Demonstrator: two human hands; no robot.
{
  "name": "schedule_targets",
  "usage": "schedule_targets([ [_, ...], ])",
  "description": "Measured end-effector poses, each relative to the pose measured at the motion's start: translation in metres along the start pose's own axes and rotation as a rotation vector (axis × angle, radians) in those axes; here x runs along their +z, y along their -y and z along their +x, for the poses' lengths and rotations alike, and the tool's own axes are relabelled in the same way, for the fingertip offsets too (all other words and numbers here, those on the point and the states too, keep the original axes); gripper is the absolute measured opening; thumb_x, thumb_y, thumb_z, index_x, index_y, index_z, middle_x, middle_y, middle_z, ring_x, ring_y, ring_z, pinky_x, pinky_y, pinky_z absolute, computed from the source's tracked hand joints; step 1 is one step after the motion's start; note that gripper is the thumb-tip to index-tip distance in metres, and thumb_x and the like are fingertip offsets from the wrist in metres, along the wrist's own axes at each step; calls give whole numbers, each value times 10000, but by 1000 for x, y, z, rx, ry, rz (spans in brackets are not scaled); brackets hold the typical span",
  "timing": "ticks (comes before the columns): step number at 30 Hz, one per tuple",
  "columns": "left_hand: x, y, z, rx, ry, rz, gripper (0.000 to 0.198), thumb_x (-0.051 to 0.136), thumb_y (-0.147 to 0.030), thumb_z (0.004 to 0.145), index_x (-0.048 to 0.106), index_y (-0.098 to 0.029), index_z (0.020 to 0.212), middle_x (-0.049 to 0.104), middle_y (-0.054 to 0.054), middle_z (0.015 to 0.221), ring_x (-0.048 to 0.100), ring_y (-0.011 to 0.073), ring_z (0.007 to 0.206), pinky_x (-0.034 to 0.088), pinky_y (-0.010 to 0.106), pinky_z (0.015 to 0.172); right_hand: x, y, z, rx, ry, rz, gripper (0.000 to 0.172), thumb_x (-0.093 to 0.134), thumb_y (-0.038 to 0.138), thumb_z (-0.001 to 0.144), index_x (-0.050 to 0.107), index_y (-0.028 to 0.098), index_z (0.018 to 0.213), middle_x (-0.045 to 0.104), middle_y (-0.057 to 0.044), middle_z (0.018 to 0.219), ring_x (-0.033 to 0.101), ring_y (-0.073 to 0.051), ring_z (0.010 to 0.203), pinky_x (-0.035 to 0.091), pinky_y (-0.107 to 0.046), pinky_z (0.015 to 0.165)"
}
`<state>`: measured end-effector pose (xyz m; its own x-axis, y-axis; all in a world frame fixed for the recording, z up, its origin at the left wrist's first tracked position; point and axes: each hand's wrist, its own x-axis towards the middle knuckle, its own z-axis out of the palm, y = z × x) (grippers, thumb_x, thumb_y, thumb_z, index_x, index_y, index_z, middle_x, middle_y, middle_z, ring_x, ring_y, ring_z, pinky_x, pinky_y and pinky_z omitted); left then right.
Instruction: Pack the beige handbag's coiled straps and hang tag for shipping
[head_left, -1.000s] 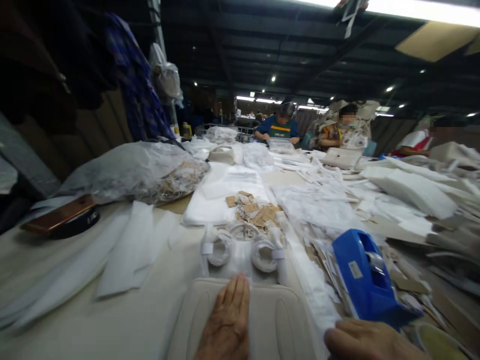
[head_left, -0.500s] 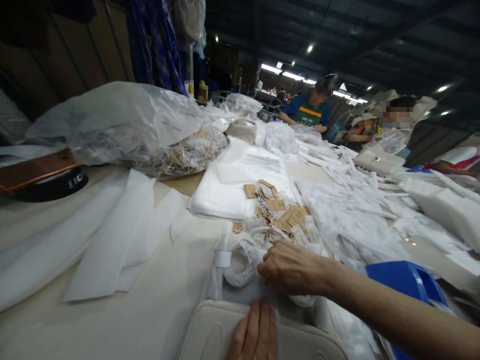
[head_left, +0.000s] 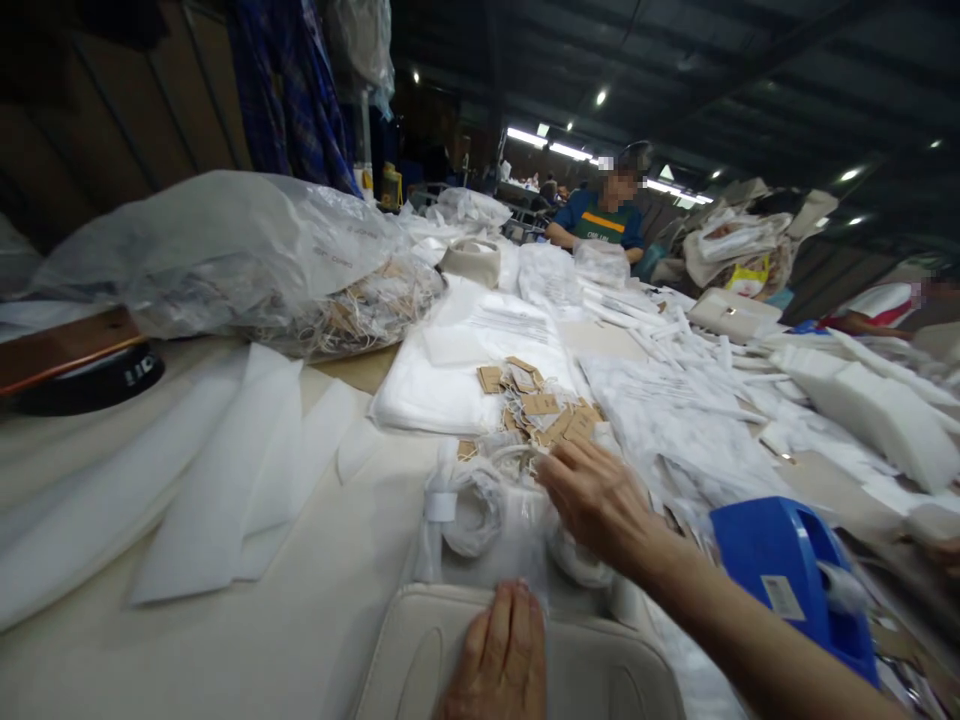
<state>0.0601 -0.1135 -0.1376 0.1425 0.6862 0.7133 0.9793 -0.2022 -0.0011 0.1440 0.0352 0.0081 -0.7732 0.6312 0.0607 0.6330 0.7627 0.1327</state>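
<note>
My left hand (head_left: 499,655) lies flat, fingers together, on a cream padded piece (head_left: 600,665) at the bottom edge. My right hand (head_left: 596,500) reaches forward with fingers spread, resting on a clear plastic bag (head_left: 480,530) that holds white wrapped rolls (head_left: 469,505). Its fingertips are close to a small heap of brown paper tags (head_left: 540,405) with strings. Whether the right hand grips anything cannot be made out.
A blue tape dispenser (head_left: 780,575) stands at the right. White foam sheets (head_left: 225,470) lie at the left, a large plastic bag of tags (head_left: 247,260) behind them. White folded bags (head_left: 465,370) and piles cover the table. Several other people sit at the far end.
My right hand came from the bottom right edge up onto the bag of rolls and has slid forward toward the tags. The view dropped and shifted left. The left hand stayed flat.
</note>
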Motion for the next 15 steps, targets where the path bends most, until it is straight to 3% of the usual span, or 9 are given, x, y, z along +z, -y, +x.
schedule_targets([
  [2,-5,1,3,-19,-27,-30,313,365,-144,886,611,-145,1079,682,75,1037,558,188,1078,363,304,948,7,19,-32,-51,-208,110,229,419,84,847,634,158,822,653,-82,788,546,-205,757,381,-331,686],
  [4,-11,3,4,-49,-36,-55,294,386,-81,847,602,-121,1042,666,100,1051,565,203,1066,386,311,934,21,38,-61,-102,-359,197,291,391,51,829,629,170,946,685,-67,897,554,-221,891,381,-375,802],
  [8,-26,9,9,-78,-21,-79,351,386,-19,798,544,-59,1108,606,152,1147,531,203,1105,388,288,935,53,70,-94,-139,-489,150,426,339,23,815,556,134,1165,675,-73,1090,523,-231,1074,234,-461,1030],
  [12,-35,18,16,106,14,-80,480,367,-51,753,499,-74,1214,616,108,1161,463,210,1165,341,306,955,62,86,-113,-139,-649,239,362,340,72,867,590,189,1101,710,-22,985,586,-175,981,226,-385,1073],
  [15,-35,24,15,190,64,-70,551,406,-66,690,501,-112,1231,626,90,1158,469,223,1147,326,320,942,50,67,-149,-96,-711,299,270,447,94,850,607,262,987,717,54,825,616,-139,855,290,-339,1038],
])
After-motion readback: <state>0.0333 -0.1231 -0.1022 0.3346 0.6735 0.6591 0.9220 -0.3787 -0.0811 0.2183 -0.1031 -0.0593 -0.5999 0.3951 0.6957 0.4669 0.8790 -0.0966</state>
